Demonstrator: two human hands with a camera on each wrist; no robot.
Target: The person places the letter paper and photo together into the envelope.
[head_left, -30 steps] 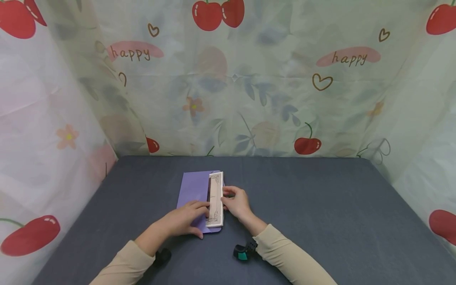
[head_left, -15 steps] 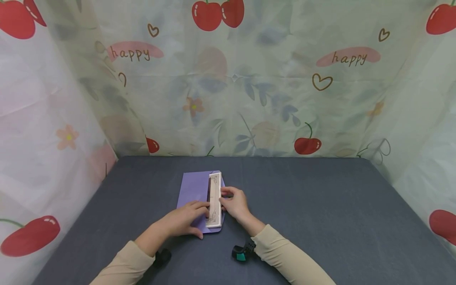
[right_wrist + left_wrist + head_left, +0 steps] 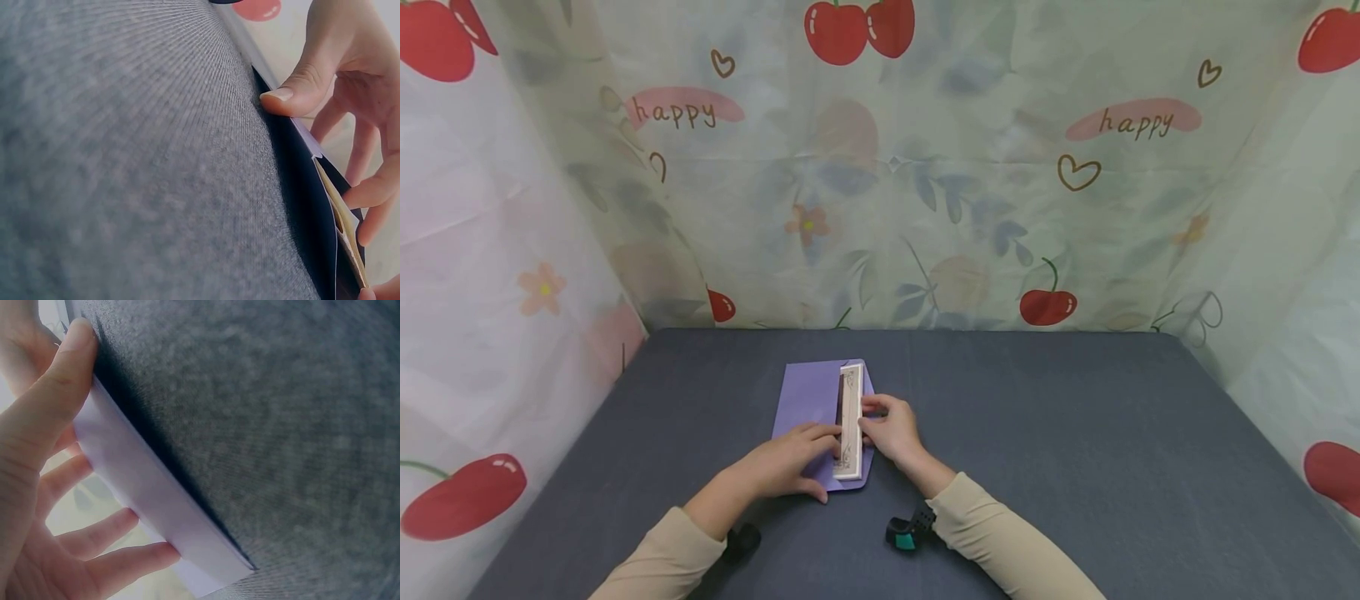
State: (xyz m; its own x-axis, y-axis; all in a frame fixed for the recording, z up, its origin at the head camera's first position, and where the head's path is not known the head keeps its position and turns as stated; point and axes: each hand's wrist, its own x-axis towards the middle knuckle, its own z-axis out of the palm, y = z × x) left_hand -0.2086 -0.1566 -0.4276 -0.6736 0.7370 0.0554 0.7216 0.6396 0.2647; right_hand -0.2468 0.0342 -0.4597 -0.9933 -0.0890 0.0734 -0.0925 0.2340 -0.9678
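Observation:
A purple envelope (image 3: pixel 808 387) lies near the middle of the table, its rounded flap at the right. Out of its mouth sticks a strip of a white-bordered cream card (image 3: pixel 852 392) with scrollwork corners; its remainder is hidden inside. My left hand (image 3: pixel 790 462) holds the envelope, thumb at the near edge and fingers at the mouth's lip. Those spread fingers touch the envelope (image 3: pixel 169 506) in the left wrist view. With thumb and fingers, my right hand (image 3: pixel 891 429) pinches the card's right edge. In the right wrist view, the card (image 3: pixel 340 209) shows between the envelope's layers.
Dark grey cloth covers the table (image 3: pixel 1060 433). Cherry-print curtains (image 3: pixel 970 167) stand behind it and on both sides. A black wrist device with a green patch (image 3: pixel 904 540) sits under my right wrist, and another black one (image 3: pixel 742 543) by my left.
The right hand has shifted slightly left, and the card has slid farther into the envelope, with a narrower strip showing. Left hand and envelope have stayed in place.

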